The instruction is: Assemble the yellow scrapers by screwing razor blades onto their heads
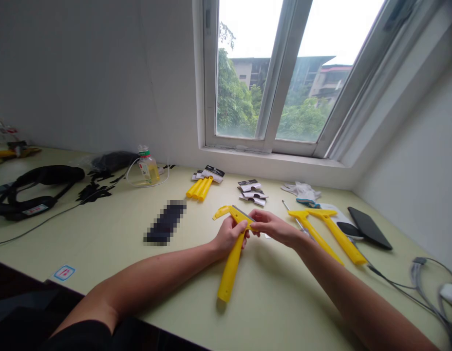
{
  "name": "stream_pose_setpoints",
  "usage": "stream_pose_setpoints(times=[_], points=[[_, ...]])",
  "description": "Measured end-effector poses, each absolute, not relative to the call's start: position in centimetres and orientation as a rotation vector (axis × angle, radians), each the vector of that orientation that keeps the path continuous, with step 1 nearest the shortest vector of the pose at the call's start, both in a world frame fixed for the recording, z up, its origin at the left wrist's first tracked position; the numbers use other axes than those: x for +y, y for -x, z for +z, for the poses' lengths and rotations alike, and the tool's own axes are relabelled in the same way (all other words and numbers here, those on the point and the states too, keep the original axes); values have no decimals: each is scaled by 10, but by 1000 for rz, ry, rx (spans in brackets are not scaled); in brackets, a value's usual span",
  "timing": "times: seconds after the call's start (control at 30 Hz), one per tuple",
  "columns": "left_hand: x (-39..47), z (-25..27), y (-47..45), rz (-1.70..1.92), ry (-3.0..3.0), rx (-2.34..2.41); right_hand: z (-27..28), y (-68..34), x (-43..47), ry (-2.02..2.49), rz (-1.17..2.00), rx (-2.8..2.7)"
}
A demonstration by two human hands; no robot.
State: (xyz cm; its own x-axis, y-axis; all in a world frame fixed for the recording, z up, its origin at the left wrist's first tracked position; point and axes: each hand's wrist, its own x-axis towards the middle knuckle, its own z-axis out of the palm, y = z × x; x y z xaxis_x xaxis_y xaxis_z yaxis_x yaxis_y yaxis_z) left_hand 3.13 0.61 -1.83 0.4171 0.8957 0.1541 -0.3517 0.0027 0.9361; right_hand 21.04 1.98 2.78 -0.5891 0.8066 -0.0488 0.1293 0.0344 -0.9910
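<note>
A yellow T-shaped scraper (231,268) is held above the table, its handle slanting down toward me. My left hand (228,236) is wrapped round its neck, thumb lying on the head. At the right end of the head, my right hand (266,224) grips with thumb and fingers pressed close. A grey blade edge (242,213) shows along the top of the head. A curved yellow piece (222,211) juts out at the head's left end; whether it is separate I cannot tell. Two similar yellow scrapers (345,241) lie right of my right hand.
Several yellow handles with black-and-white cards (200,187) lie toward the window, beside more loose cards (252,191). A blurred-out dark phone-like object (165,222) is left of my hands. Farther out are a bottle (148,168), white gloves (302,191), a black tablet (370,228), a black headset (39,190) and cables (419,287).
</note>
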Motion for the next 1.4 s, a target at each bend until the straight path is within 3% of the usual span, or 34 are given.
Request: stream_pose_setpoints(times=[0.27, 0.57, 0.73, 0.9, 1.07, 1.4], points=[[6, -12, -31, 1017, -1167, 581, 36, -214, 19, 987, 1726, -1660], [15, -8, -23, 906, -1231, 760, 39, -215, 23, 1091, 1632, -1546], [19, 19, -11, 1313, -2016, 1145, 41, -219, 26, 1137, 1573, -1412], [6, 39, -17, 1094, -2825, 954, 40, -218, 26, 1100, 1568, -1355], [7, 29, -22, 1006, -2857, 901, 43, -211, 23, 1160, 1492, -1369], [10, 32, -16, 1216, -2654, 794, 55, -201, 12, 1090, 1475, -1340]])
